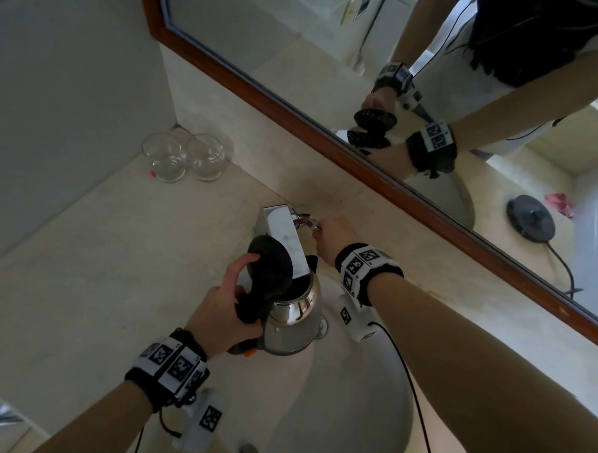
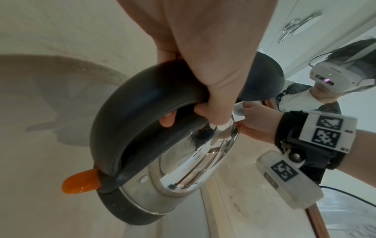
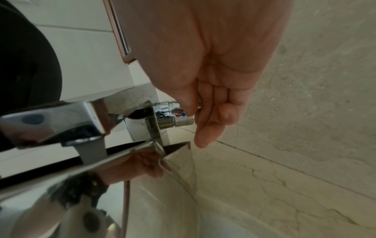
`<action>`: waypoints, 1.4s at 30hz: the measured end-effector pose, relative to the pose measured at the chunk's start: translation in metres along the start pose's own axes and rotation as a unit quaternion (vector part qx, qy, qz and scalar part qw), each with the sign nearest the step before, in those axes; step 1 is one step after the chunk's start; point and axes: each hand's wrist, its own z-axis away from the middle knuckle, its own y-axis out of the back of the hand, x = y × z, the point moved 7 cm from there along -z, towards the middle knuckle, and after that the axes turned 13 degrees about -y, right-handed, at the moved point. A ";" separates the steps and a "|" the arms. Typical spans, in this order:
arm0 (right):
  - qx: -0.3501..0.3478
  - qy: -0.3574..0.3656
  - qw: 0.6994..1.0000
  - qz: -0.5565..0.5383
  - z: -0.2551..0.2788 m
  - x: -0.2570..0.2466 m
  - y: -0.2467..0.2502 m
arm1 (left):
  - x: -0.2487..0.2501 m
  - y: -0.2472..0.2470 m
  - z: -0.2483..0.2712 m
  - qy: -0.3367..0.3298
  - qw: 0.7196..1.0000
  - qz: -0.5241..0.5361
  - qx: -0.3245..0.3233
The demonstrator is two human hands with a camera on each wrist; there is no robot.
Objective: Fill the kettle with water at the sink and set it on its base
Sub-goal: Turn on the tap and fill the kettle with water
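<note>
Kettle (image 1: 292, 315), polished steel with black handle and orange switch (image 2: 81, 182), is held over the sink (image 1: 344, 409), lid (image 1: 272, 259) raised, mouth beneath the chrome tap spout (image 1: 285, 241). Left hand (image 1: 224, 307) fingers wrap the handle (thumb against the lid). Right hand (image 1: 333, 238) fingers pinch the tap knob (image 3: 173, 115). On the desk (image 1: 101, 252): two glasses (image 1: 182, 156) left; kettle base (image 1: 531, 217) right, well apart, below the mirror (image 1: 331, 73).
</note>
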 end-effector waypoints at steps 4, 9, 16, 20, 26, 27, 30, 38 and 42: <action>0.004 -0.001 1.000 -0.011 -0.001 0.001 -0.001 | -0.001 -0.001 0.000 0.000 1.000 0.002 -0.005; 0.005 -0.006 1.000 -0.011 -0.002 0.000 -0.003 | -0.001 -0.001 0.000 -0.007 1.000 -0.002 -0.002; 0.005 -0.010 1.000 -0.016 -0.003 0.000 -0.003 | 0.002 0.002 -0.006 -0.011 1.000 0.001 -0.008; -0.001 -0.018 0.999 -0.027 -0.003 0.002 -0.004 | 0.004 0.004 -0.008 -0.015 1.000 0.001 -0.008; -0.005 -0.022 0.999 -0.029 -0.006 0.002 -0.006 | 0.005 0.003 -0.007 -0.018 1.000 -0.002 -0.018; -0.004 -0.022 0.999 -0.028 -0.007 0.001 -0.006 | 0.006 0.003 -0.007 -0.018 1.000 -0.002 -0.019; -0.001 -0.023 0.999 -0.021 -0.008 0.001 -0.007 | 0.005 0.003 -0.007 -0.019 1.000 -0.005 -0.017; -0.003 -0.027 0.999 -0.025 -0.009 0.001 -0.007 | 0.008 0.004 -0.008 -0.030 0.999 0.000 -0.011; 0.002 -0.024 0.999 -0.023 -0.008 0.001 -0.005 | 0.008 0.006 -0.009 -0.024 1.000 -0.002 -0.005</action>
